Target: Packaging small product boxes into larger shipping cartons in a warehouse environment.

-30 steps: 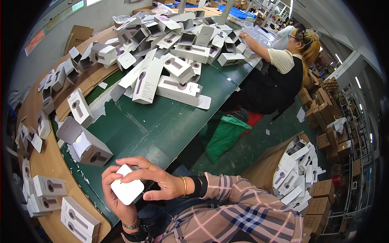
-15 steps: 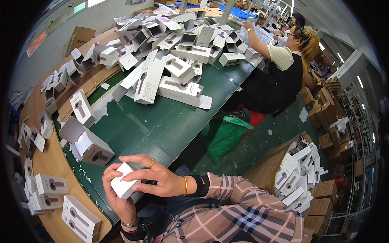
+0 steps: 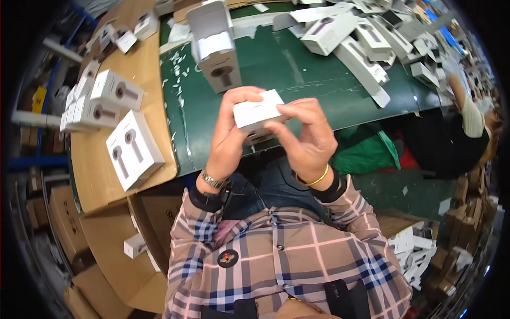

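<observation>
Close in front of my body, a small white box (image 3: 258, 110) is held up at the near edge of the green table. Wrapped around its left side are the fingers of my left hand (image 3: 227, 137). At its right end, the thumb and fingers of my right hand (image 3: 311, 137) pinch the edge and near side. The box's underside is mostly hidden. Just beyond my left hand stands a larger white carton (image 3: 222, 72) with a picture on its front, its lid raised and white material inside.
Closed white cartons (image 3: 135, 151) stand on the wooden board (image 3: 159, 183) at left. Many open cartons (image 3: 332, 32) pile up at far right, beside a co-worker (image 3: 473, 119). A green bag (image 3: 366, 151) lies below the table edge. An open cardboard box (image 3: 117, 260) sits at lower left.
My view has swung left and down, so the table now lies straight ahead. The small box is turned in my hands, and my right hand has shifted from over its top to its right end.
</observation>
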A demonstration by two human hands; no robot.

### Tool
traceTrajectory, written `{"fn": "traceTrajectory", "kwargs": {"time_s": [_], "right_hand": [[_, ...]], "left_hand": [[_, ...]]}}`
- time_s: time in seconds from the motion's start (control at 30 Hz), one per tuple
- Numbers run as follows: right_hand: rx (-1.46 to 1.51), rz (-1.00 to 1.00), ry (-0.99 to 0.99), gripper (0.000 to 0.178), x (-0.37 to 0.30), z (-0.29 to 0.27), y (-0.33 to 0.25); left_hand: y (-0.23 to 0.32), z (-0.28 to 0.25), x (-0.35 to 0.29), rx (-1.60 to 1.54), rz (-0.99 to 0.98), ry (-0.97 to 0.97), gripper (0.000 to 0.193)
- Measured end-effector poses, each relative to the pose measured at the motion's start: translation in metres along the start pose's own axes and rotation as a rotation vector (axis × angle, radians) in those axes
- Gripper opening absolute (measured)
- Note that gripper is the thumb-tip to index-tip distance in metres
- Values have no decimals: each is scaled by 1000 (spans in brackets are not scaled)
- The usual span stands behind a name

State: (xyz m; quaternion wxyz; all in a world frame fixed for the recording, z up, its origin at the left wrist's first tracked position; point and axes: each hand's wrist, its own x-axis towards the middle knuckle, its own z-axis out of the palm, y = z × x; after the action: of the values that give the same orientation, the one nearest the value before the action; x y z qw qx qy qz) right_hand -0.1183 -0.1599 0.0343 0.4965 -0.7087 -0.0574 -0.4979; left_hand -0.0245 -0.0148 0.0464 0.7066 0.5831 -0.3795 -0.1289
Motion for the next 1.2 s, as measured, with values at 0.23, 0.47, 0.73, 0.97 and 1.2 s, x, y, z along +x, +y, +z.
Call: {"fn": "traceTrajectory", "kwargs": {"time_s": [0.23,0.47,0.73,0.97,1.2], "right_hand": [[82,-63,-36,32,-7,-2,4],[87,-7,-143,26,10,-14,-3],[-58,-155,-87,32,0,-12,-2],[-144,-210,-141,37,-8,-18,2],[-194,-230,-206,32,-11,-26,0]], "left_hand": [[3,0,-12,-182,-75,-43,39],[-1,-3,-11,-100,-22,-45,46],[2,0,-8,-86,-13,38,48],[15,-21,-20,274,437,58,43],[14,-28,-29,706,657,-16,45]]}}
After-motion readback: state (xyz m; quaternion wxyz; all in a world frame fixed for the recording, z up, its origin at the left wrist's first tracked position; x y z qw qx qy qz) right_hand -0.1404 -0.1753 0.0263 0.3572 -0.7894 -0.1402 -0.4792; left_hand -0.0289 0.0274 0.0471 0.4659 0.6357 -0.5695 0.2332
